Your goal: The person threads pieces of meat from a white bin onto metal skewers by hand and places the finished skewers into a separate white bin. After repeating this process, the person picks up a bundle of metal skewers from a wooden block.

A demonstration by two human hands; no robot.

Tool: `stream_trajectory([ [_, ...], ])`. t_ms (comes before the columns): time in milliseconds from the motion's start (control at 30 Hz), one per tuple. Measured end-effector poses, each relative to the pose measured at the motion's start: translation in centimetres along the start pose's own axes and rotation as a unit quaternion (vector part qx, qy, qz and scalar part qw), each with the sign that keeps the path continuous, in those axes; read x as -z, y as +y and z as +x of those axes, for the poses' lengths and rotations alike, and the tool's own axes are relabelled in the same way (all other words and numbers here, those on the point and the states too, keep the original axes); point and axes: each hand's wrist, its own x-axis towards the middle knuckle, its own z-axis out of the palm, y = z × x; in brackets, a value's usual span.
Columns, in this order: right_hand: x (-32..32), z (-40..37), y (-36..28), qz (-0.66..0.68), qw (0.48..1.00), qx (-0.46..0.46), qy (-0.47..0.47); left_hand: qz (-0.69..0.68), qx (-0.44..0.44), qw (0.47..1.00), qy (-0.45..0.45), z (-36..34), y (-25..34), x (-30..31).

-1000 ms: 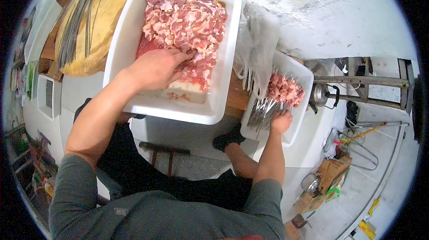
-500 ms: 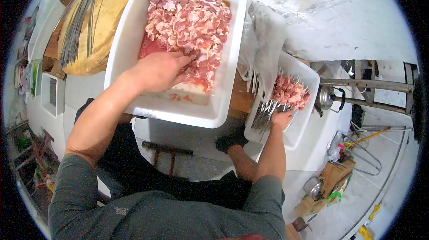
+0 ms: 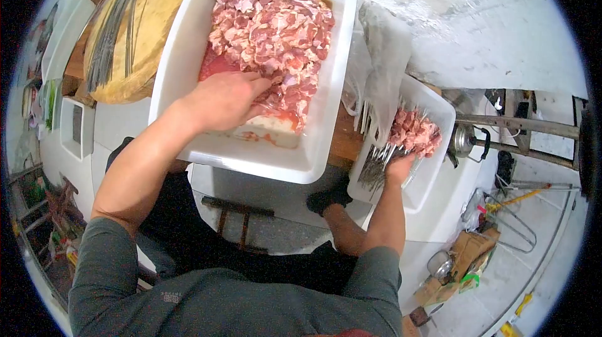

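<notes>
A large white tub (image 3: 168,95) holds a heap of cut raw meat (image 3: 269,26), with reddish liquid at its near end. My left hand (image 3: 222,100) reaches over the tub's near left side, its fingers curled at the edge of the heap and closed on meat; the fingertips are partly hidden. Off to the right stands a smaller white bin (image 3: 433,183) with many thin metal skewers (image 3: 378,164) and meat pieces (image 3: 415,133) threaded at their far ends. Inside that bin, my right hand (image 3: 399,166) is closed around skewers just below the meat, its fingers mostly hidden.
Clear plastic bags (image 3: 384,54) hang between tub and bin. On the left, loose skewers (image 3: 113,42) lie on a round wooden board (image 3: 147,36). A metal kettle (image 3: 463,139) stands right of the bin, near a metal frame (image 3: 520,125). Cardboard (image 3: 473,252) lies at lower right.
The view has shifted slightly, so tub and bin appear a little further right. Both hands stay in about the same places, at the meat and at the skewers.
</notes>
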Motion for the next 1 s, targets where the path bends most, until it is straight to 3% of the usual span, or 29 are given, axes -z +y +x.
stream_trajectory([
  [333, 3.8, -1.9, -2.6, 0.019, 0.997, 0.032, 0.066, 0.008, -0.007, 1.0, 0.012, 0.1, -0.4, -0.8],
  [433, 4.6, -1.0, -2.6, -0.042, 0.999, -0.035, 0.0, 0.011, -0.004, 1.0, 0.011, 0.1, -0.5, -0.9],
  [567, 3.5, 0.4, -0.3, -0.048, 0.997, -0.025, -0.055, 0.014, 0.006, 1.0, -0.008, 0.3, 0.0, -0.8],
  [700, 2.0, 0.2, 1.0, -0.039, 0.991, 0.113, 0.059, 0.008, 0.007, 1.0, 0.0, 0.2, 0.0, -0.6],
  [733, 3.4, -0.6, -0.4, 0.006, 0.996, 0.078, 0.045, 0.01, 0.005, 1.0, -0.001, 0.2, 0.0, -0.6],
  [900, 2.5, -3.8, -0.4, 0.074, 0.964, 0.159, 0.202, 0.016, -0.008, 1.0, 0.005, -0.1, 0.2, -0.3],
  [1000, 4.1, -6.3, -3.6, 0.015, 0.961, 0.199, 0.189, 0.002, -0.008, 1.0, 0.006, -0.2, 0.0, -0.3],
])
